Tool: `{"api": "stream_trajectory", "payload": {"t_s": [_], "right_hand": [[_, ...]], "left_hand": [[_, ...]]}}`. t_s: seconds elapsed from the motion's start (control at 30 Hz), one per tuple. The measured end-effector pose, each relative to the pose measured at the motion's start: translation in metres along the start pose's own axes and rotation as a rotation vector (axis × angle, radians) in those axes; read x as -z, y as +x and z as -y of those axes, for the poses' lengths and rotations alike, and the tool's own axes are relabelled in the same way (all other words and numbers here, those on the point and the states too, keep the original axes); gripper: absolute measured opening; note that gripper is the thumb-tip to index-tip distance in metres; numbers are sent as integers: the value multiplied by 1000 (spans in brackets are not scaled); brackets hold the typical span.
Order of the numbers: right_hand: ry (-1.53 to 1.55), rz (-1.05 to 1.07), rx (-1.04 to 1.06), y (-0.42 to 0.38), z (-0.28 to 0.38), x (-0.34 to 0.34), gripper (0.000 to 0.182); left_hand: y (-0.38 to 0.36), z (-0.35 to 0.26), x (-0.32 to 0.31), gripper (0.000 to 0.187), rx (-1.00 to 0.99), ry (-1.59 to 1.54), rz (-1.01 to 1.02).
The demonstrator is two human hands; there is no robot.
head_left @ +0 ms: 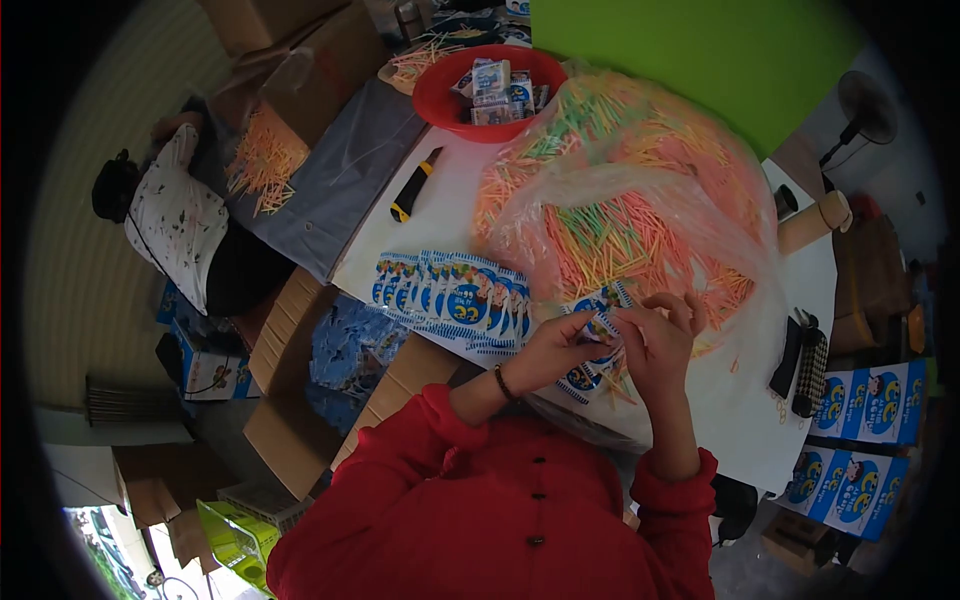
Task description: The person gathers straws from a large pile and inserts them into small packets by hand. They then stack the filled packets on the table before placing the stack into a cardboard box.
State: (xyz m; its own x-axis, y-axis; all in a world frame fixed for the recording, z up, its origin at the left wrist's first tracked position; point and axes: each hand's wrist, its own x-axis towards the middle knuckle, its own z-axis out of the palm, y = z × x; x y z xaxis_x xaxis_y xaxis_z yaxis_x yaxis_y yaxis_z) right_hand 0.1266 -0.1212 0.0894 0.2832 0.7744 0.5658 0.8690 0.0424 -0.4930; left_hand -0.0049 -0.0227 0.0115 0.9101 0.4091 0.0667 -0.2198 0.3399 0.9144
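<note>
My left hand (pixel 553 350) pinches the left side of a small blue and white packet (pixel 602 328) over the table's front edge. Across from it, my right hand (pixel 660 335) has its thumb and index finger at the packet's upper right side, its other fingers curled. More packets lie beneath and behind my hands. To the left, a row of overlapping blue and white packets (pixel 455 295) lies on the white table (pixel 365 255). Just beyond my hands is a large clear plastic bag (pixel 610 215) full of thin pink, green and yellow sticks.
A red basin (pixel 437 100) holding packets stands at the back, with a yellow and black cutter (pixel 412 190) nearer. An open carton (pixel 290 350) is at front left. Another person (pixel 185 210) is at far left. A cardboard roll (pixel 815 222) and pouches (pixel 810 370) lie right.
</note>
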Motion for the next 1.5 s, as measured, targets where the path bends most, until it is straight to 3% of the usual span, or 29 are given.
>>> {"api": "stream_trajectory", "payload": {"t_s": [0.07,0.17,0.27,0.3,0.37,0.43,0.47,0.5,0.53,0.57,0.63,0.67,0.7,0.73,0.9,1.03,1.1,1.17,1.27,1.43,1.5], "right_hand": [[-227,-70,121,1,0,3,9],[-84,-32,90,-3,0,-6,6],[-153,52,120,-7,5,-6,13],[-151,52,124,-6,9,-7,13],[509,-194,-139,-6,21,-7,18],[654,-235,-194,-8,18,-5,18],[797,-274,-238,-10,16,-4,19],[794,-284,-243,-18,12,-8,19],[801,-191,-372,-28,6,-19,18],[808,-93,-499,-37,0,-28,18],[813,-52,-502,-41,10,-50,13],[754,81,-514,-40,17,-60,15],[691,209,-522,-39,23,-68,18],[694,200,-518,-35,28,-75,18],[276,345,-497,-16,40,-93,45],[251,221,-360,-17,37,-119,54],[204,435,-507,-17,41,-122,61],[229,392,-456,-27,34,-133,66],[258,267,-291,-46,28,-152,71],[240,128,-65,-53,38,-155,62],[222,114,-118,-54,46,-153,56]], "left_hand": [[-2,-1,3,33,17,-76,12],[-3,-3,6,31,14,-73,0],[-10,-25,-3,30,-23,-116,-12],[-17,-35,-3,29,46,-169,-58],[-33,-46,4,29,125,-219,-103],[-51,-56,18,28,-1,66,-265],[-57,-62,23,28,6,69,-256],[-59,-70,29,31,-81,140,-378],[-61,-76,35,35,-170,211,-503],[-61,-75,50,35,-168,214,-499],[-60,-69,75,55,-192,1532,-614],[-63,-69,75,55,-193,1539,-618],[-64,-75,67,67,-187,1605,-685],[-64,-79,64,79,-182,1669,-748],[-70,-79,101,90,-49,1732,-806],[-77,-51,117,92,158,1680,-736],[-85,-31,121,88,52,1649,-726],[-91,-16,124,86,-216,1571,-755],[-104,-7,123,84,-313,1417,-684],[-122,-9,114,75,-398,1314,-696],[-125,-17,106,77,-263,1432,-699]]}}
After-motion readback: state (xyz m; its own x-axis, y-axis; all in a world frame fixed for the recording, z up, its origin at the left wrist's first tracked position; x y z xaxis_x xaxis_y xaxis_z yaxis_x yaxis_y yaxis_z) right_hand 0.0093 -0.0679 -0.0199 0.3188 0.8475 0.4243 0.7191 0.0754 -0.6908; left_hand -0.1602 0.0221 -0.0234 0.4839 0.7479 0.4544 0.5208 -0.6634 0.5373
